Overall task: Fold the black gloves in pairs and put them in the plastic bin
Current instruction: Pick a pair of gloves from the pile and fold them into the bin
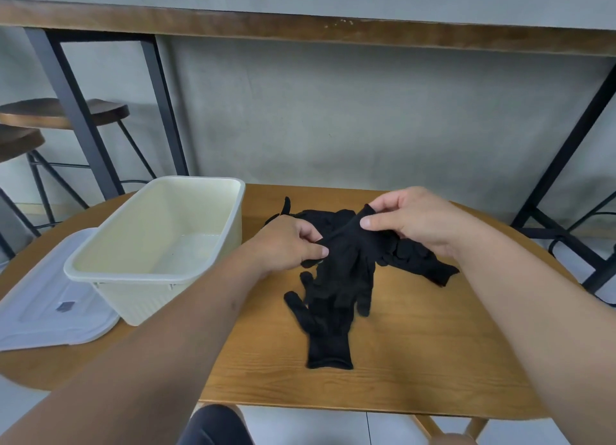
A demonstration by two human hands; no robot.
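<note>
Head: left hand (286, 241), right hand (413, 221) both outstretched, pinching black glove (346, 254) cuff.

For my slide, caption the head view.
Both hands, left and right, pinch a black glove beside an empty plastic bin.

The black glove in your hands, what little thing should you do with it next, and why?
Probably lay the held glove flat on top of the glove lying on the table, matching them as a pair. Both the left hand and the right hand pinch its cuff, nothing is folded yet, and the plastic bin holds no gloves.
</note>
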